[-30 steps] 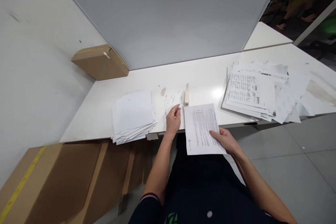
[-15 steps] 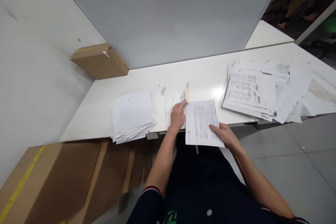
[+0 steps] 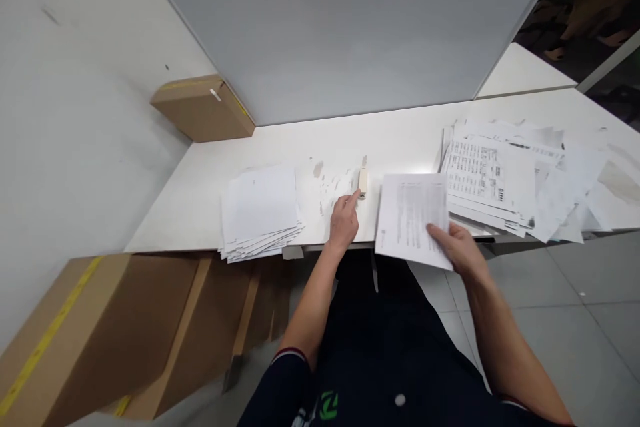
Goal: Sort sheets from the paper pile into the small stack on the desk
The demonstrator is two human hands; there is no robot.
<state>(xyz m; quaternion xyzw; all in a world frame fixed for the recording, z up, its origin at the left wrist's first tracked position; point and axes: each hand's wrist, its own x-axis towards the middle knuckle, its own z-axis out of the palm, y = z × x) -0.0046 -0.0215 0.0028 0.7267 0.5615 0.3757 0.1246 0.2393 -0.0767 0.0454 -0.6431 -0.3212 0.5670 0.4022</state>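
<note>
My right hand (image 3: 457,250) grips a printed sheet of paper (image 3: 413,217) by its lower right corner, holding it over the front edge of the white table (image 3: 400,140). My left hand (image 3: 344,220) rests on the table with the fingers curled and the index finger stretched toward a small beige stapler (image 3: 363,180), its tip touching or nearly touching the stapler's near end. A neat stack of blank white sheets (image 3: 260,210) lies to the left of that hand.
A loose, messy pile of printed papers (image 3: 515,173) covers the table's right part. A grey partition panel (image 3: 350,27) stands behind the table. A small cardboard box (image 3: 205,107) sits at the back left corner. Large flattened cardboard (image 3: 115,333) leans below the table's left.
My left hand moved forward to the stapler. My right hand carried the printed sheet up and to the right, closer to the messy pile.
</note>
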